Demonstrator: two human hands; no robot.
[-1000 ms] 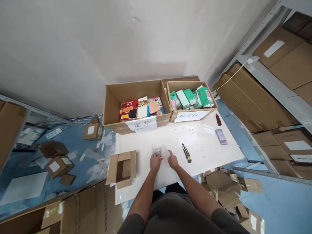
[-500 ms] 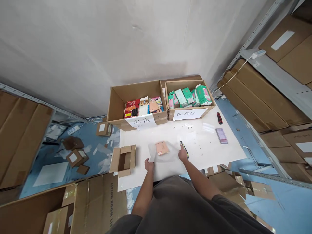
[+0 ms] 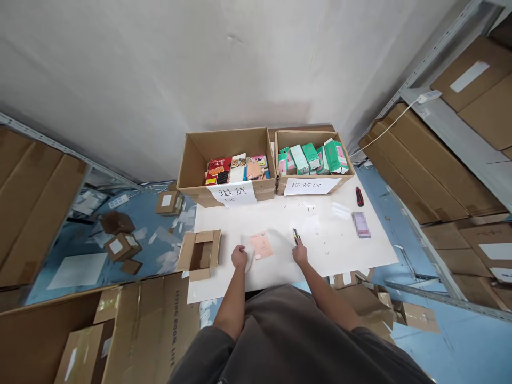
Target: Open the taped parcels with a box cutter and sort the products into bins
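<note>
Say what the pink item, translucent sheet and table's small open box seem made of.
Pink item: probably paper or card; matte, flat, printed.
Translucent sheet: likely sheer plastic film; tabletop shows through.
Small open box: apparently cardboard; matte brown, with folding flaps.

Pretty clearly a stockroom or small warehouse, with a corner for returns. Metal shelves (image 3: 448, 126) down the right side are packed with brown cartons (image 3: 424, 170), and the white table (image 3: 224, 217) has a big box (image 3: 265, 188) of books (image 3: 237, 173) and another of green packs (image 3: 309, 154), tagged with handwritten signs (image 3: 235, 197) for returns and exchanges. Paper scraps (image 3: 168, 260) and little cartons (image 3: 122, 248) litter the blue floor (image 3: 476, 341).
</note>
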